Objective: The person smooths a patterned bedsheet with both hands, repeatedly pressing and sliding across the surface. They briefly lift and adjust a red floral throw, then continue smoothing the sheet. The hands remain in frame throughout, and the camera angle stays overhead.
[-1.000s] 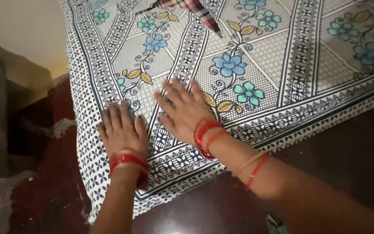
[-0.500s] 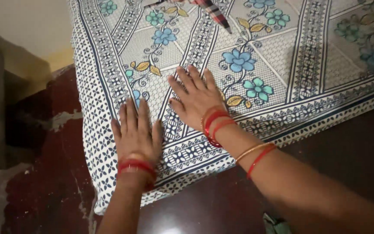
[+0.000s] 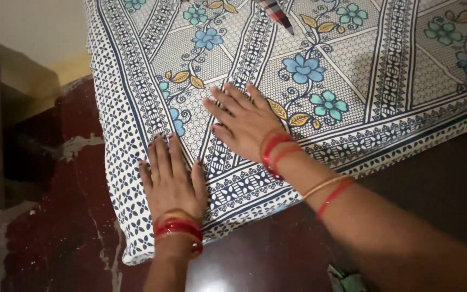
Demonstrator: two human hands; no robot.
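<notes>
Left hand (image 3: 171, 181) and right hand (image 3: 244, 121) are laid flat on the patterned sheet (image 3: 352, 65), fingers (image 3: 160, 157) spread wide, nothing held.

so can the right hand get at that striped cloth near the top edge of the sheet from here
Probably yes: the right hand lies flat on the patterned sheet, and only open sheet lies between it and the striped cloth.

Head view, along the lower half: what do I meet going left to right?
Worn dark red floor → left hand flat on the patterned sheet's corner → right hand flat on it → right forearm's thread bands.
</notes>
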